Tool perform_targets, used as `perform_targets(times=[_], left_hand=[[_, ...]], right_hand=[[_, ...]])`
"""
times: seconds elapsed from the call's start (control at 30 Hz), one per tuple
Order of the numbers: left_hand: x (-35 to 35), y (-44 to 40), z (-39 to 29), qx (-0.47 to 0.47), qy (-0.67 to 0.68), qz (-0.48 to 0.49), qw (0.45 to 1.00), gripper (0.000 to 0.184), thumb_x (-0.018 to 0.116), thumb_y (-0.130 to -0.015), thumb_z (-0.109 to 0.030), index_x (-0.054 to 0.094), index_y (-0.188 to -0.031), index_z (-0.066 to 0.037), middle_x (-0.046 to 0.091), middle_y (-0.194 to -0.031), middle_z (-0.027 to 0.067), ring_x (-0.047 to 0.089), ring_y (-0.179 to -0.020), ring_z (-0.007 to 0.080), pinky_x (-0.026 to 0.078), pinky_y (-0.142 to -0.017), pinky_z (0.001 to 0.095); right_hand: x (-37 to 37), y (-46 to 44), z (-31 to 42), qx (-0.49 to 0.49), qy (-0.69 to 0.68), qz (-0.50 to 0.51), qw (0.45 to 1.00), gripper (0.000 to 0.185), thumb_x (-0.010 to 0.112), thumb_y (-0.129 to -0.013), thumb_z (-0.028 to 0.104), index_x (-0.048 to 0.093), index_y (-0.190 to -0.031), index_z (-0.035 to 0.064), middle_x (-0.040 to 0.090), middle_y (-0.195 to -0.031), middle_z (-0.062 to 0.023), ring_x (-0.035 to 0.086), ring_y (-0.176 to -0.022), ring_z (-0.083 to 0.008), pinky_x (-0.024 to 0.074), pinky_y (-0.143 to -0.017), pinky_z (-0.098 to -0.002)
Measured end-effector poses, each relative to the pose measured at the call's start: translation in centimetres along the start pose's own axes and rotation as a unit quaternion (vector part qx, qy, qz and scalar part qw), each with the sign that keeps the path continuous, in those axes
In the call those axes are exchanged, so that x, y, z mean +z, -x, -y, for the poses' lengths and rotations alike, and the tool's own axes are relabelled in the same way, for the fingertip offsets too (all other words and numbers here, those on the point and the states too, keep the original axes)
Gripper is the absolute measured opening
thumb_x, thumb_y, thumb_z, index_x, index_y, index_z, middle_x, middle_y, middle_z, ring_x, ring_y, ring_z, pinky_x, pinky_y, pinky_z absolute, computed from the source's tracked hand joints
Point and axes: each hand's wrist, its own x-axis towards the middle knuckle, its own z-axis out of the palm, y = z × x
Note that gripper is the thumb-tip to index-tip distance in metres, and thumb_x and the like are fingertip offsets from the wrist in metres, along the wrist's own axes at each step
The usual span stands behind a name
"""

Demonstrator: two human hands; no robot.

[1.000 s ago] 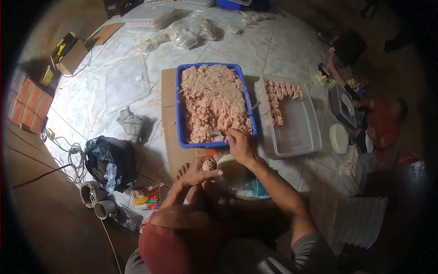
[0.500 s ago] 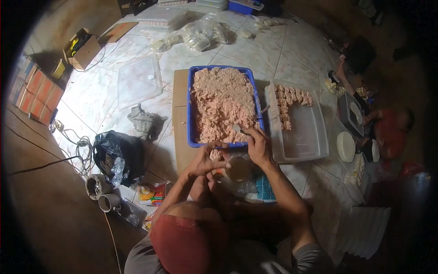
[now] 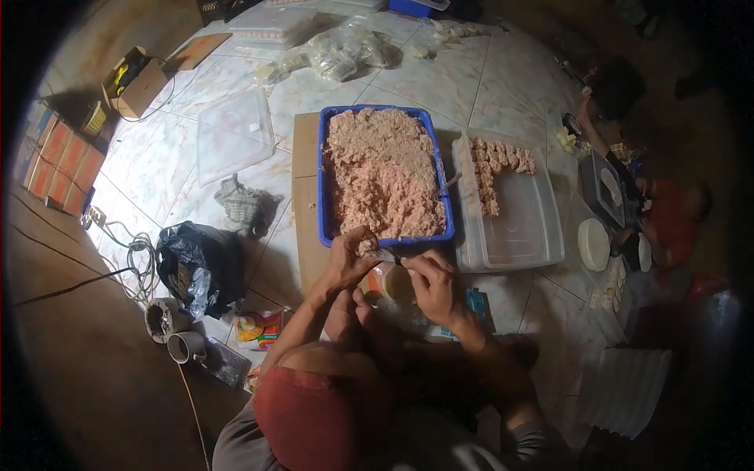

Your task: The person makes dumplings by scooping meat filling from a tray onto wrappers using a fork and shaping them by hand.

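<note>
A blue tub (image 3: 323,177) full of minced pinkish filling lies on cardboard in front of me. At its near edge my left hand (image 3: 349,263) is curled around a small lump of filling (image 3: 367,246). My right hand (image 3: 437,284) grips a small metal spatula (image 3: 385,255), whose blade touches the lump. Below the hands is a stack of round pale wrappers (image 3: 397,284), partly hidden. To the right of the tub, a clear plastic container (image 3: 510,263) holds rows of filled dumplings (image 3: 488,174) along its far and left sides.
Left are a black plastic bag (image 3: 200,271), a grey cloth (image 3: 239,202), a clear lid (image 3: 234,133) and a mug (image 3: 185,347). Bagged items (image 3: 345,51) lie at the back. Another person (image 3: 674,216) in red sits at the right beside a grey tray (image 3: 601,188).
The spatula has moved from the filling in the tub to my left hand. My left hand has risen to the tub's near edge, and the two hands have come together.
</note>
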Motion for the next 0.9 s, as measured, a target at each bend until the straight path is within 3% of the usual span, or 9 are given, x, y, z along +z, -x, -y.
perform_targets(times=[0.17, 0.27, 0.3, 0.33, 0.47, 0.53, 0.63, 0.8, 0.9], left_hand=[[0.2, 0.4, -3.0, -0.056, -0.045, -0.011, 0.997, 0.039, 0.085, -0.075, -0.009, 0.063, -0.106, -0.001, 0.064, -0.097, 0.0045, 0.055, -0.094, 0.0139, 0.046, -0.087, 0.0308], [0.3, -0.2, -3.0, -0.015, -0.062, -0.009, 0.998, 0.04, 0.087, -0.074, -0.01, 0.065, -0.107, -0.001, 0.067, -0.1, 0.0062, 0.058, -0.094, 0.0153, 0.048, -0.087, 0.0317], [0.4, -0.4, -2.0, -0.044, -0.112, -0.021, 0.993, 0.041, 0.088, -0.074, -0.013, 0.065, -0.105, 0.0, 0.066, -0.097, 0.0058, 0.058, -0.092, 0.0137, 0.049, -0.085, 0.0309], [0.5, -0.5, -1.5, -0.073, -0.16, -0.029, 0.984, 0.042, 0.09, -0.074, -0.017, 0.064, -0.103, 0.0, 0.065, -0.094, 0.0053, 0.058, -0.091, 0.0121, 0.049, -0.082, 0.0301], [0.9, -0.6, -5.1, -0.026, 0.013, -0.037, 0.999, 0.031, 0.081, -0.078, -0.011, 0.063, -0.1, 0.002, 0.065, -0.085, 0.0051, 0.058, -0.08, 0.0121, 0.05, -0.073, 0.0302], [0.0, -0.1, -4.9, -0.111, 0.067, -0.011, 0.992, 0.028, 0.079, -0.078, -0.013, 0.064, -0.097, 0.002, 0.065, -0.086, 0.0049, 0.057, -0.079, 0.012, 0.05, -0.072, 0.0308], [-0.4, -1.0, -3.4, -0.029, -0.174, 0.038, 0.984, 0.034, 0.08, -0.076, -0.013, 0.068, -0.103, 0.003, 0.069, -0.082, 0.0124, 0.062, -0.077, 0.012, 0.052, -0.071, 0.0314], [-0.3, -0.6, -3.0, -0.098, -0.183, 0.059, 0.976, 0.039, 0.08, -0.074, -0.012, 0.069, -0.11, -0.001, 0.065, -0.079, 0.0126, 0.061, -0.076, 0.0129, 0.05, -0.067, 0.0325], [0.5, -0.6, -4.2, 0.02, -0.017, -0.025, 0.999, 0.035, 0.08, -0.071, -0.004, 0.068, -0.105, -0.002, 0.067, -0.087, 0.0079, 0.06, -0.08, 0.014, 0.051, -0.07, 0.0323]], right_hand=[[-4.1, 0.1, 3.3, 0.043, -0.018, -0.02, 0.999, 0.015, 0.057, -0.094, 0.004, 0.065, -0.106, 0.0005, 0.063, -0.091, -0.0184, 0.063, -0.088, -0.0379, 0.0505, -0.075, -0.0437], [-2.3, 0.1, 3.5, 0.048, -0.074, -0.079, 0.993, 0.015, 0.056, -0.094, 0.003, 0.065, -0.105, -0.0001, 0.063, -0.092, -0.0188, 0.063, -0.089, -0.0388, 0.0503, -0.077, -0.0442], [-0.1, 0.7, 2.3, 0.044, -0.064, -0.092, 0.993, 0.014, 0.06, -0.093, 0.003, 0.068, -0.103, -0.0011, 0.066, -0.097, -0.0178, 0.066, -0.092, -0.0351, 0.0515, -0.082, -0.0365], [1.5, 1.0, 2.2, 0.053, -0.069, -0.072, 0.994, 0.015, 0.06, -0.094, 0.005, 0.067, -0.105, -0.0011, 0.067, -0.098, -0.0178, 0.066, -0.093, -0.0356, 0.0514, -0.085, -0.0388], [1.2, 1.1, 2.6, 0.087, -0.082, -0.119, 0.986, 0.017, 0.059, -0.095, 0.007, 0.066, -0.108, -0.0015, 0.068, -0.098, -0.0192, 0.066, -0.094, -0.0366, 0.051, -0.085, -0.0406], [1.2, 1.6, 2.8, 0.119, -0.107, -0.154, 0.975, 0.017, 0.058, -0.095, 0.007, 0.065, -0.108, -0.0016, 0.068, -0.098, -0.0195, 0.066, -0.094, -0.037, 0.0508, -0.085, -0.0408], [1.8, 1.8, 2.5, 0.099, -0.104, -0.078, 0.987, 0.014, 0.058, -0.095, 0.006, 0.065, -0.104, -0.0021, 0.067, -0.097, -0.019, 0.066, -0.093, -0.0362, 0.0503, -0.082, -0.0399], [1.2, 1.4, 3.0, 0.079, -0.085, -0.103, 0.988, 0.012, 0.059, -0.095, 0.004, 0.065, -0.102, -0.0027, 0.066, -0.094, -0.0184, 0.065, -0.091, -0.0348, 0.0504, -0.081, -0.039], [0.6, 1.3, 3.1, 0.083, -0.094, -0.114, 0.986, 0.011, 0.059, -0.094, 0.003, 0.066, -0.102, -0.0026, 0.066, -0.093, -0.0178, 0.065, -0.089, -0.0337, 0.0503, -0.08, -0.0384]])
